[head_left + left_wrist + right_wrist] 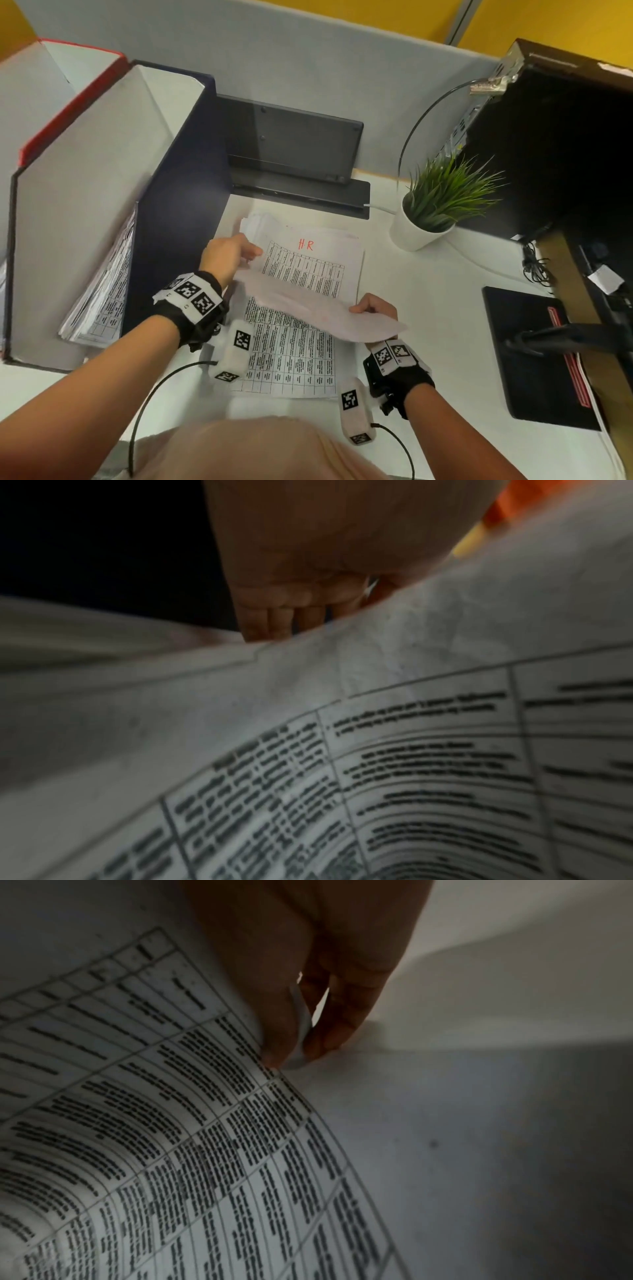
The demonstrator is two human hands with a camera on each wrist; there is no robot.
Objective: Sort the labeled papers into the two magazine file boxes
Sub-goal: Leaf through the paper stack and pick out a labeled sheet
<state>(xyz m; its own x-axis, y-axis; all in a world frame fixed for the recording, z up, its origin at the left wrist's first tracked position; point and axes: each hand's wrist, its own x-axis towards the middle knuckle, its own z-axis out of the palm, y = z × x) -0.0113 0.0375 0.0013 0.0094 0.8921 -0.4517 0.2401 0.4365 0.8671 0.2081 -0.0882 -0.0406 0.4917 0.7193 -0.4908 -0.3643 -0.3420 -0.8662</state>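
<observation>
A stack of printed table sheets (308, 274) lies on the white desk; the uppermost flat sheet bears "H.R" in red (305, 244). Above it one sheet (318, 305) is lifted and curled, blank side up. My left hand (233, 253) pinches its far left edge; my right hand (375, 308) pinches its near right corner. The wrist views show the sheet's printed underside (411, 777) (171, 1137) with fingers (329, 1031) on its edge. The dark blue file box (164, 205) stands left with papers (102, 287) inside; a red-edged box (68, 99) stands behind it.
A potted green plant (435, 205) stands right of the stack. A black device (291, 144) sits at the back against the grey partition. A black monitor base (534, 349) and a dark computer case (555, 137) fill the right side.
</observation>
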